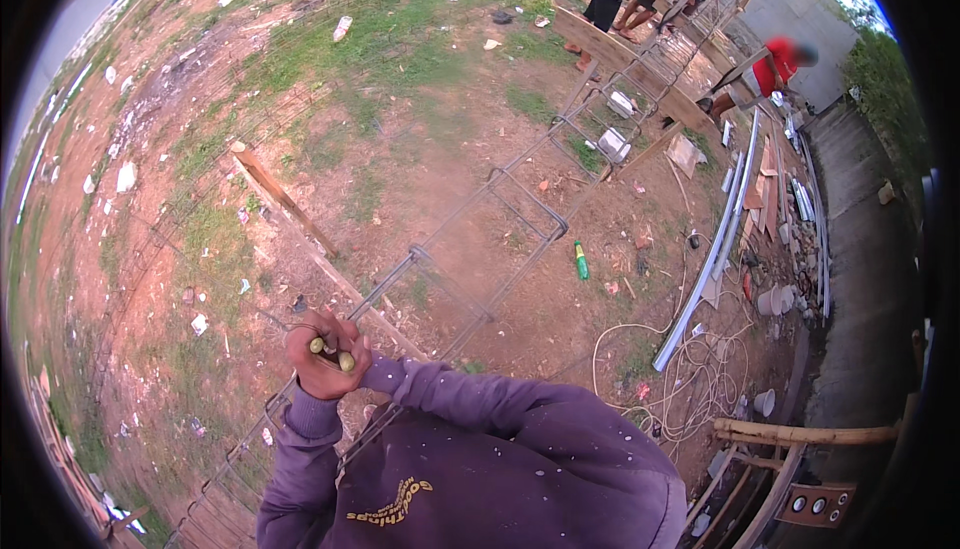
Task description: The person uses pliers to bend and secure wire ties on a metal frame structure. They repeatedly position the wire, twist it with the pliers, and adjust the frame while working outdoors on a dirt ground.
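Observation:
My two hands are close together over a long steel rebar cage (412,251) made of straight bars and square stirrups. My left hand (312,375) is closed around a pincer-like tool (346,360), whose two rounded yellow-green handle ends point up; its jaws are out of sight. My right hand (359,351) presses in against the left one, its fingers mostly hidden, so its grip is unclear. Thin wire runs out to the left of my hands. Both forearms wear purple sleeves.
A wooden stake (280,195) stands beyond the cage. To the right lie a green bottle (581,261), long metal channels (715,249), a tangled pale hose (690,389) and buckets (770,301). Several people work around a plank (630,64) at the far right. A bamboo frame (800,434) stands lower right.

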Motion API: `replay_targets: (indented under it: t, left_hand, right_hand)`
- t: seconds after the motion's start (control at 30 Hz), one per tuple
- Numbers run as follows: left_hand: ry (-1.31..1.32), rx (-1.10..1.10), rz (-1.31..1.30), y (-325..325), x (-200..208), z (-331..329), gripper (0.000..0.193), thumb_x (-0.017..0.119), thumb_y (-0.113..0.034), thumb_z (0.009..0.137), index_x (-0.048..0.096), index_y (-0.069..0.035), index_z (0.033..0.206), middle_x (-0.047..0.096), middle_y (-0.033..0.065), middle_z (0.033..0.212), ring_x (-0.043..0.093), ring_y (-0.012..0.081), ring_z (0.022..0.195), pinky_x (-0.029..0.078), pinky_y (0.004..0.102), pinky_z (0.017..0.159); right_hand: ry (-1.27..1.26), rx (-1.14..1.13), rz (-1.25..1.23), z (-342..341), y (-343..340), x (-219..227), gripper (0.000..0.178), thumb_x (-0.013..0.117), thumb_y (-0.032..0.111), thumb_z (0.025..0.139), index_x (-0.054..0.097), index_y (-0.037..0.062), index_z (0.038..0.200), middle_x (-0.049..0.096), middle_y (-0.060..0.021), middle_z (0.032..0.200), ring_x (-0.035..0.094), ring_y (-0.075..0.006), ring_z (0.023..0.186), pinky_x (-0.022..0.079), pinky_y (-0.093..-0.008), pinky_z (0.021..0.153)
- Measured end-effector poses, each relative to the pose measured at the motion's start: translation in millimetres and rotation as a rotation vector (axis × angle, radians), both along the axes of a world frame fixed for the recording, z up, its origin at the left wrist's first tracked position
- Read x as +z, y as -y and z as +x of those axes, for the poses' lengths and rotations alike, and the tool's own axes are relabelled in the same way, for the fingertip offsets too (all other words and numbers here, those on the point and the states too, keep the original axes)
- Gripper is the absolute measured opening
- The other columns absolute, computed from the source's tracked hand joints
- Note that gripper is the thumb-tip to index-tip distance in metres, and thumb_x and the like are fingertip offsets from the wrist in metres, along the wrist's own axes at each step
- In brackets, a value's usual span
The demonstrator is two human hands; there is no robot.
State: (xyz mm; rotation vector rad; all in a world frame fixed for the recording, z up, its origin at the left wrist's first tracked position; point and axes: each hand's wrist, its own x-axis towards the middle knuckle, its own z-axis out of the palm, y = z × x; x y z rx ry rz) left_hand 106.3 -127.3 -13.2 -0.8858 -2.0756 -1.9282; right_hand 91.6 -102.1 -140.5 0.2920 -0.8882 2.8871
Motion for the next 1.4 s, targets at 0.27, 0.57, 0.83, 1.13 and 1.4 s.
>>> replay_targets:
  t: [0.27, 0.57, 0.83, 1.13, 1.4]
  left_hand:
    - [0.303, 0.556, 0.159, 0, -4, -76, 0.027, 0.078, -0.018, 0.080, 0.060, 0.000, 0.088, 0.052, -0.0003, 0.063, 0.052, 0.0087, 0.058, 0.041, 0.0217, 0.053]
    - [0.611, -0.446, 0.215, 43, 4, -101, 0.029, 0.078, -0.015, 0.073, 0.061, 0.002, 0.090, 0.065, 0.0116, 0.079, 0.061, 0.0168, 0.066, 0.054, 0.0288, 0.065]
    - [0.230, 0.451, 0.204, -34, -9, -20, 0.028, 0.079, -0.014, 0.078, 0.058, -0.004, 0.093, 0.056, 0.0000, 0.082, 0.050, 0.0060, 0.072, 0.042, 0.0194, 0.063]
    - [0.686, 0.004, 0.167, 4, -16, -113, 0.027, 0.069, -0.028, 0.089, 0.055, -0.006, 0.081, 0.052, 0.0004, 0.062, 0.049, 0.0086, 0.050, 0.044, 0.0240, 0.049]
    - [0.379, 0.520, -0.178, 3, -33, -128, 0.052, 0.084, -0.031, 0.072, 0.057, 0.000, 0.103, 0.063, 0.0038, 0.080, 0.060, 0.0113, 0.068, 0.051, 0.0239, 0.062]
  right_hand:
    - [0.195, -0.464, 1.091, -23, 3, 37, 0.036, 0.070, 0.014, 0.078, 0.055, 0.0008, 0.107, 0.060, -0.0227, 0.102, 0.062, -0.0402, 0.090, 0.050, -0.0432, 0.072]
    - [0.039, 0.529, 0.738, -56, -46, 22, 0.033, 0.080, 0.021, 0.072, 0.062, 0.0008, 0.090, 0.065, -0.0070, 0.079, 0.063, -0.0191, 0.075, 0.051, -0.0344, 0.070]
    - [0.215, -0.287, 0.925, -16, -4, -29, 0.038, 0.056, 0.029, 0.089, 0.056, 0.0072, 0.120, 0.067, -0.0163, 0.099, 0.067, -0.0301, 0.094, 0.050, -0.0396, 0.077]
    - [0.083, 0.177, 0.976, -65, -65, 17, 0.047, 0.078, 0.023, 0.074, 0.058, -0.0022, 0.108, 0.066, -0.0118, 0.089, 0.066, -0.0224, 0.083, 0.052, -0.0364, 0.078]
    - [0.120, -0.232, 1.258, -71, -13, 13, 0.032, 0.070, 0.014, 0.079, 0.060, -0.0022, 0.104, 0.069, -0.0142, 0.092, 0.067, -0.0268, 0.085, 0.051, -0.0407, 0.072]
